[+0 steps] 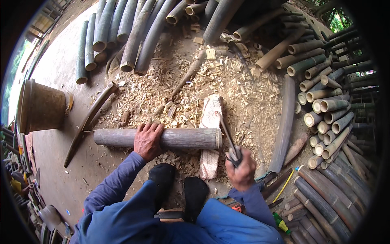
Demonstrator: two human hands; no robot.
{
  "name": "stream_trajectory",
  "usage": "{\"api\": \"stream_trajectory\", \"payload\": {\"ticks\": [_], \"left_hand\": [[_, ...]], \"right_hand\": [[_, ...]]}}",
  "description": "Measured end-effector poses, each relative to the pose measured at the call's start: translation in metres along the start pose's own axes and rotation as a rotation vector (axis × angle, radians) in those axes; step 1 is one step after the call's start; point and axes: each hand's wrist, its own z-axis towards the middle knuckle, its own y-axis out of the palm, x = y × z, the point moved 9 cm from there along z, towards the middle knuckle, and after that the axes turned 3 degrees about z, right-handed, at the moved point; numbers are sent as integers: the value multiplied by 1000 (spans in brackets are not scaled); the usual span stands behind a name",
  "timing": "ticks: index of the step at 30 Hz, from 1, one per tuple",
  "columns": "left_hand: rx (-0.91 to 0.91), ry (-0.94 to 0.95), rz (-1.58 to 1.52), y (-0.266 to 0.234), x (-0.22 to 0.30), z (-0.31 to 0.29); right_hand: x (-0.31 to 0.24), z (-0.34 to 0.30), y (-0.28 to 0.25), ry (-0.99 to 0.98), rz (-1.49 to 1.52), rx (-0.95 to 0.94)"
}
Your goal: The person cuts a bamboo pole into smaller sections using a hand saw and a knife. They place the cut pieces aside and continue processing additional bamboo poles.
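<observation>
A thick grey-brown bamboo section [187, 138] lies crosswise in front of my feet, its right end resting over a pale, hacked wooden block [209, 162]. My left hand [148, 140] is closed over the top of the bamboo near its middle. To the right of the bamboo's end, my right hand [242, 171] grips the handle of a long-bladed knife [228, 134]. Its narrow dark blade points up and left, with the tip near the block's upper part. Motion slightly blurs the right hand and the handle.
Wood chips [239, 105] cover the ground ahead. Bamboo poles [128, 36] lie at the back, and cut bamboo pieces [325, 105] are stacked at the right. A brown bucket [44, 105] lies tipped at the left, near a curved bamboo strip [87, 122].
</observation>
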Motion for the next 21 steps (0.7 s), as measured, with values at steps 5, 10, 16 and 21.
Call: {"api": "stream_trajectory", "payload": {"ticks": [5, 10, 16, 21], "left_hand": [[-39, -24, 5, 8, -1, -3], [127, 2, 41, -1, 0, -11], [202, 31, 76, 5, 3, -14], [213, 6, 93, 5, 2, -18]], "right_hand": [[58, -10, 29, 270, -141, -293], [-6, -1, -11, 7, 91, 3], [32, -3, 25, 171, -171, -238], [-19, 2, -15, -75, 39, 64]]}}
